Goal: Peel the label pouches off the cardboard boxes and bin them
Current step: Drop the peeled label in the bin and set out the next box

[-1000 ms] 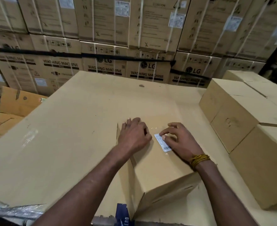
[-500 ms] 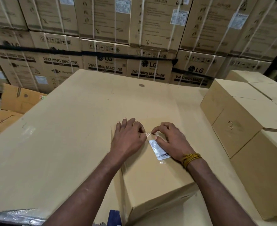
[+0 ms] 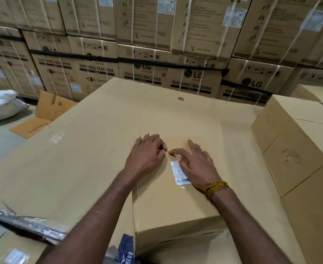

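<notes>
The left hand [image 3: 147, 155] rests on the small cardboard box [image 3: 174, 204], fingers curled, its fingertips picking at the top corner of the label pouch [image 3: 179, 173], stuck flat on the box top. The right hand [image 3: 196, 164] pinches that corner too. Peeling is only starting; next, I judge, comes a firm pull.
</notes>
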`<state>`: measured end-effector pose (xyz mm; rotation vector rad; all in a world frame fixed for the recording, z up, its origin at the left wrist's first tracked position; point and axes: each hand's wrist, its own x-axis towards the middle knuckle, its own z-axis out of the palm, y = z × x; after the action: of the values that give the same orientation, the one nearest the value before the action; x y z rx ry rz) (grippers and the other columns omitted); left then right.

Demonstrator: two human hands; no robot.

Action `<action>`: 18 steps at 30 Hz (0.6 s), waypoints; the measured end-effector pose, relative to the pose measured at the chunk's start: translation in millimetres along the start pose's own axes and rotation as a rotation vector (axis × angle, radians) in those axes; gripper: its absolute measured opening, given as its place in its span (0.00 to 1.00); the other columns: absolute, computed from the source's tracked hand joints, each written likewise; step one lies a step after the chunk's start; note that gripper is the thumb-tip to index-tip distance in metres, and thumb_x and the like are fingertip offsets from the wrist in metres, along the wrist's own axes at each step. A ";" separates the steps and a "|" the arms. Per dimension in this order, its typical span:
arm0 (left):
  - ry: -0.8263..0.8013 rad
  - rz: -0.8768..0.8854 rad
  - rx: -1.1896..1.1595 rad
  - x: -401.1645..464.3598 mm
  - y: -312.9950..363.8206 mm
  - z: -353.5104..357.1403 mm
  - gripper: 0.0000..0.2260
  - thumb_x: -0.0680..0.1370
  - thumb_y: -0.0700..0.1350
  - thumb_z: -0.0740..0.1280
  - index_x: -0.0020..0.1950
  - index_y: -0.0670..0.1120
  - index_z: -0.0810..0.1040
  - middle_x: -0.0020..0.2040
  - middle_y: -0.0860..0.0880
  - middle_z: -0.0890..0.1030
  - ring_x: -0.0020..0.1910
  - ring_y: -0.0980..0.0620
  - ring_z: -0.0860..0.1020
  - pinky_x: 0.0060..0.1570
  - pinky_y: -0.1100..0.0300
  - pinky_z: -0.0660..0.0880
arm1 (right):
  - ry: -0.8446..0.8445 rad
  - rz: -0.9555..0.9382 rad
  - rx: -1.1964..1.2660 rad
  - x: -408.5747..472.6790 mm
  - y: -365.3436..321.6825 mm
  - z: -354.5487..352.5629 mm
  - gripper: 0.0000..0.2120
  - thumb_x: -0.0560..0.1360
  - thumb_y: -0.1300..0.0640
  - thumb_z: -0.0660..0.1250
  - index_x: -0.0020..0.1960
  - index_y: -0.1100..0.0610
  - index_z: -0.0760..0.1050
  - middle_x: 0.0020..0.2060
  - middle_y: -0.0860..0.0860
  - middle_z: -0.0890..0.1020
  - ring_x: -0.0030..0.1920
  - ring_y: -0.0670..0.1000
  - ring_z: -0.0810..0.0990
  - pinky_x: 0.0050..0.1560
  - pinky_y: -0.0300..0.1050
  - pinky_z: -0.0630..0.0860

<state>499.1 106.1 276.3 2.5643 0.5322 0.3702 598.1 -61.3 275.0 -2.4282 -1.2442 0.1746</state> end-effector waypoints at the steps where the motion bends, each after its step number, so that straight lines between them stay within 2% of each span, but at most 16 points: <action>1: 0.001 -0.003 -0.002 -0.5 0.3 -0.8 0.07 0.80 0.44 0.57 0.52 0.56 0.71 0.70 0.54 0.71 0.79 0.49 0.56 0.77 0.50 0.48 | 0.018 -0.006 0.004 -1.0 0.0 0.9 0.17 0.82 0.51 0.52 0.66 0.35 0.67 0.79 0.52 0.53 0.80 0.51 0.47 0.77 0.55 0.48; 4: 0.008 -0.016 0.003 -1.7 3.2 -2.1 0.07 0.79 0.44 0.58 0.53 0.55 0.73 0.73 0.53 0.70 0.79 0.50 0.56 0.77 0.51 0.48 | 0.042 0.000 0.033 -0.4 2.8 3.7 0.12 0.81 0.51 0.53 0.61 0.38 0.67 0.78 0.52 0.56 0.80 0.51 0.48 0.77 0.55 0.50; 9: 0.007 -0.031 0.014 0.0 5.1 -1.6 0.07 0.79 0.45 0.59 0.54 0.54 0.74 0.73 0.53 0.69 0.79 0.50 0.56 0.76 0.52 0.48 | -0.033 0.007 0.052 5.9 10.6 -1.8 0.14 0.81 0.47 0.55 0.65 0.37 0.66 0.79 0.54 0.55 0.80 0.50 0.47 0.76 0.51 0.46; 13: 0.013 -0.027 0.035 0.4 6.6 -1.1 0.07 0.79 0.44 0.60 0.55 0.53 0.75 0.73 0.52 0.70 0.79 0.50 0.57 0.76 0.52 0.50 | 0.009 0.018 0.063 5.7 12.6 -3.6 0.08 0.79 0.47 0.58 0.59 0.40 0.68 0.79 0.52 0.57 0.80 0.50 0.50 0.76 0.51 0.51; 18: 0.013 -0.034 0.040 2.0 6.7 -0.4 0.07 0.79 0.45 0.60 0.54 0.53 0.74 0.72 0.52 0.70 0.78 0.49 0.58 0.76 0.51 0.50 | 0.004 0.002 0.046 5.4 12.1 -3.4 0.13 0.80 0.47 0.56 0.64 0.38 0.67 0.79 0.54 0.55 0.80 0.51 0.50 0.76 0.50 0.50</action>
<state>502.7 101.8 280.4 2.5897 0.5927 0.3687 611.4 -64.3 273.6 -2.3891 -1.2227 0.1970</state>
